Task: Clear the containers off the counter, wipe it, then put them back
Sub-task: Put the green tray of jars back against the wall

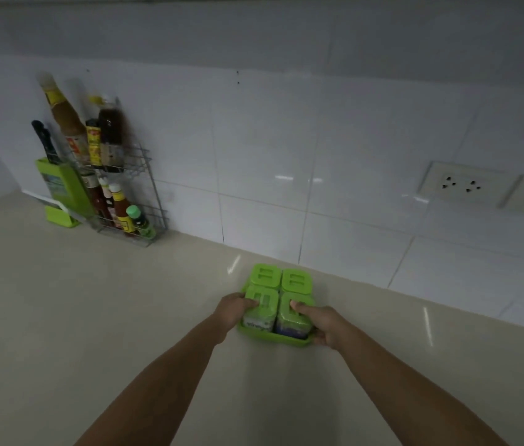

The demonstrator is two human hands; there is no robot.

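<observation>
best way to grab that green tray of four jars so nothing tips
Grip the green tray by its low side rims, one hand per side, as the left hand and right hand do. Thumbs over the near lids steady the four jars, which stand tall and loose.

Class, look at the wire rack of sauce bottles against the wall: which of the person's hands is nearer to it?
Left. The left hand grips the green tray's near-left side, rack away to its far left; the right hand grips the tray's right side, farther off.
</observation>
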